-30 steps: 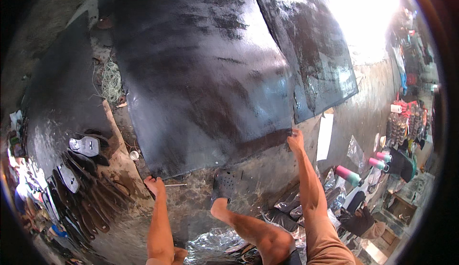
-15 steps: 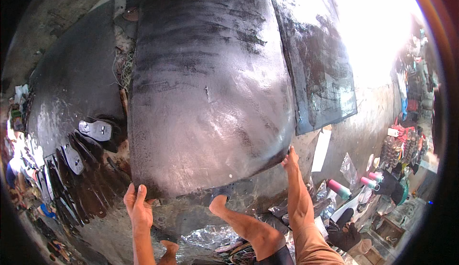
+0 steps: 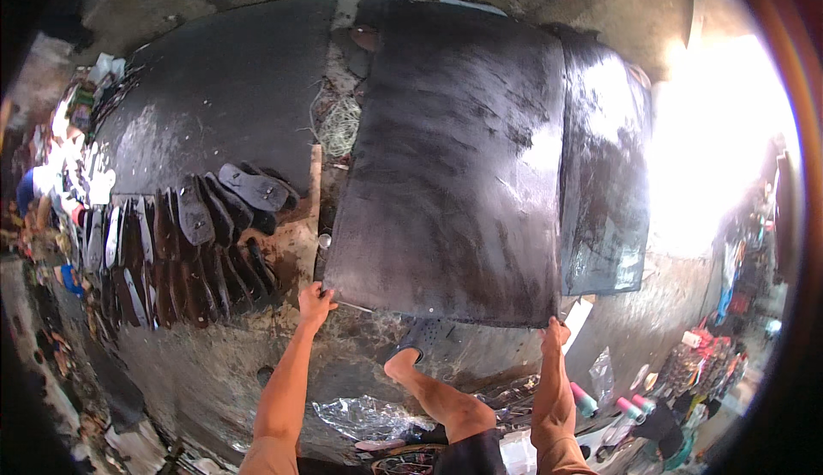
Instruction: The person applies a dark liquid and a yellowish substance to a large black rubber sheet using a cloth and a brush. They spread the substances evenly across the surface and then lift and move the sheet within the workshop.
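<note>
A large, glossy black sheet (image 3: 454,175), rubber-like in look, lies stretched out in front of me. At its near left corner my left hand (image 3: 316,302) is closed, fingers pinching the edge. My right hand (image 3: 555,335) grips the near right corner in the same way. Between my hands the near edge runs almost straight, with a small pale spot close to it. Along its right side is another shiny black sheet (image 3: 604,192), with greyish patches.
At left, rows of dark sandal soles (image 3: 195,213) stand beside a wide black sheet (image 3: 231,106). A wooden strip (image 3: 315,188) and tangled pale strands (image 3: 340,126) lie between the sheets. My shoe (image 3: 418,338) is by the near edge. Thread spools (image 3: 583,400) and clear plastic (image 3: 364,419) lie nearer.
The view has swung left and taken in more of the soles. The sheet's near edge now looks flatter and farther away, with both hands still at its corners.
</note>
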The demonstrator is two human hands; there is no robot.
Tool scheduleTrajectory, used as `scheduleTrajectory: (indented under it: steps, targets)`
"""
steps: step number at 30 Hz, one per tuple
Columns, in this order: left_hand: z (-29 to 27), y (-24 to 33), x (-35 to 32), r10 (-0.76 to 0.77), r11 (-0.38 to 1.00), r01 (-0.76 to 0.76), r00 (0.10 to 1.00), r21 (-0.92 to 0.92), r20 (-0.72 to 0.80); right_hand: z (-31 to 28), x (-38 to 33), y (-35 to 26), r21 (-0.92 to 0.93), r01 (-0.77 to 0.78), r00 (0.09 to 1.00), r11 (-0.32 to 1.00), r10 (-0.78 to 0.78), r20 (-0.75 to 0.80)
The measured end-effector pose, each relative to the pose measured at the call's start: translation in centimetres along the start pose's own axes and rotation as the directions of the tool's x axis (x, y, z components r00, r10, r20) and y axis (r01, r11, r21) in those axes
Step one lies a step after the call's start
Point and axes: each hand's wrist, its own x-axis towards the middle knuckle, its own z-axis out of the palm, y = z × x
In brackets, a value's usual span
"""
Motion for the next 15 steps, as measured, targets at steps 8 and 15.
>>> scheduleTrajectory:
  steps: [8, 15]
  targets:
    - [-17.0, -12.2, -21.8, -0.062, 0.997, 0.055, 0.989, -0.054, -0.131, -0.9, -15.9, 0.3, -0.67, 0.742, 0.643, -0.02, -0.263, 0.719]
    - [-34.9, -26.0, -48.4, -0.293, 0.943, 0.33, 0.767, -0.04, -0.572, 14.5, -64.5, 8.1, -0.063, 0.957, 0.053, 0.282, 0.043, 0.998]
